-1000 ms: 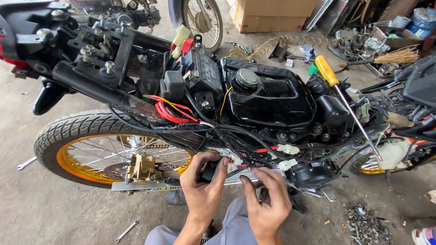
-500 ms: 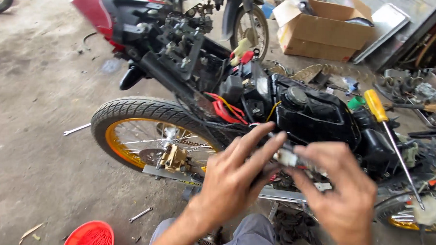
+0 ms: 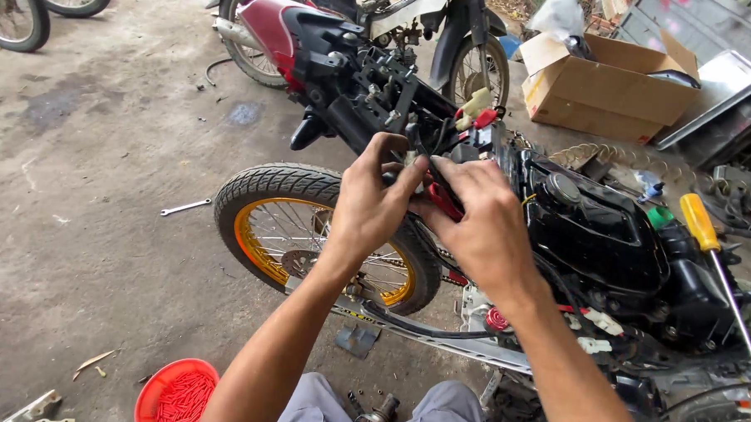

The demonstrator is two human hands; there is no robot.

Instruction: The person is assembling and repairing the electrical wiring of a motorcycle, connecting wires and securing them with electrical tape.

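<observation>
My left hand [image 3: 374, 204] and my right hand [image 3: 476, 227] are raised together in front of a stripped black motorcycle [image 3: 595, 231]. Their fingertips meet over a small dark part [image 3: 392, 178], which the fingers mostly hide. Red wires [image 3: 445, 201] of the bike show just under my right thumb. Below my hands is the bike's rear wheel [image 3: 263, 200], with a gold rim and a knobbly tyre. A red tail section [image 3: 270, 24] rises behind the hands.
A yellow-handled screwdriver [image 3: 698, 221] stands in the engine area at right. On the concrete lie a wrench [image 3: 184, 206] and a red bowl [image 3: 174, 391] of small red pieces. An open cardboard box [image 3: 613, 90], a metal tray [image 3: 713, 85] and another motorcycle [image 3: 452, 39] stand behind.
My hands have lifted from low beside the wheel up to the frame, holding the small part between them. The view has swung left and up.
</observation>
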